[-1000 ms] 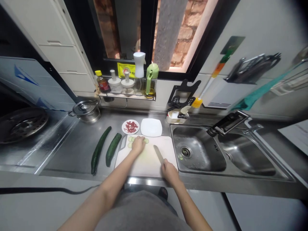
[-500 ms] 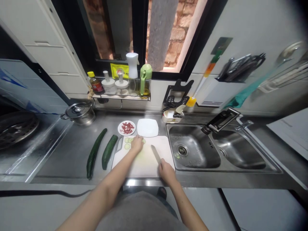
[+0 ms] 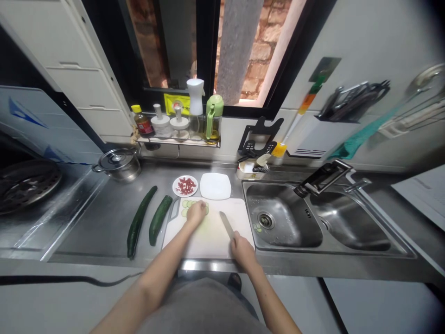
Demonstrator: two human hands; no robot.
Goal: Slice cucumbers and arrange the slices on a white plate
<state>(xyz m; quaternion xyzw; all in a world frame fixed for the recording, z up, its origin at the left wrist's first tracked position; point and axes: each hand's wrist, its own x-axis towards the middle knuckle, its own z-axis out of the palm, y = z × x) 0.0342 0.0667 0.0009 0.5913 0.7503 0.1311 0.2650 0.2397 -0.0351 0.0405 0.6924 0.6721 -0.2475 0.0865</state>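
Observation:
My right hand (image 3: pixel 242 249) is closed round the handle of a kitchen knife (image 3: pixel 226 224), whose blade slants up and left over the right part of the white cutting board (image 3: pixel 215 243). On the board's upper left, my left hand (image 3: pixel 196 212) has its fingers curled over pale green cucumber slices (image 3: pixel 188 203). Some slices show beside and beyond the fingers; those under the hand are hidden. Left of the board lie a shorter dark green cucumber (image 3: pixel 160 220) and a longer cucumber (image 3: pixel 141 222).
Behind the board stand a small plate of chopped red bits (image 3: pixel 185 186) and a white plate (image 3: pixel 215 186). A double sink (image 3: pixel 283 246) with a faucet (image 3: pixel 321 178) is on the right. A lidded pot (image 3: pixel 120 166) sits at the back left, below a condiment shelf (image 3: pixel 181 141).
My left hand has shifted slightly left and nearer to me over the slices. The knife hand stays in about the same spot on the board. The whole view has moved a little.

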